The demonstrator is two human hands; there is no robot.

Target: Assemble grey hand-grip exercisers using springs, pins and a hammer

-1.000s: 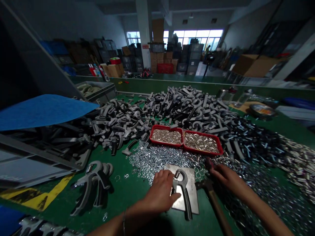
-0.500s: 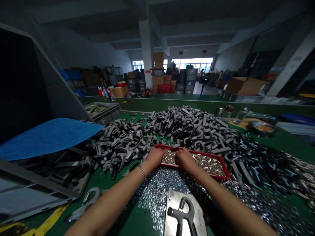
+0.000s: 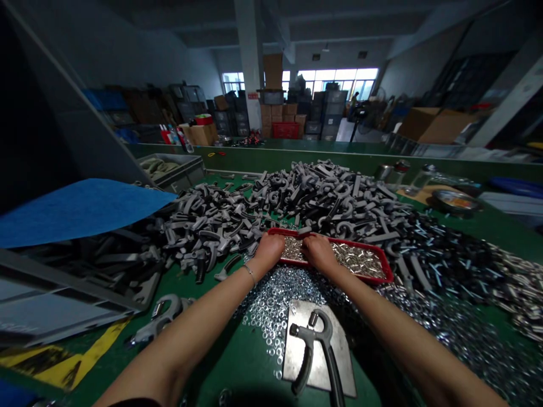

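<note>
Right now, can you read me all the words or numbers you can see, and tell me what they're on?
I can't read any words or numbers here.
Small red sign on the pillar: too small to read.
Faint marks on the grey bin at the lower left: too blurred to read.

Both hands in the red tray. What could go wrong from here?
The left hand and right hand are both in the red tray, so a knock might spill its small metal pieces into the loose washers right beside it, mixing parts. The hand grip overhangs the steel plate, so a bump could perhaps shift it.
</note>
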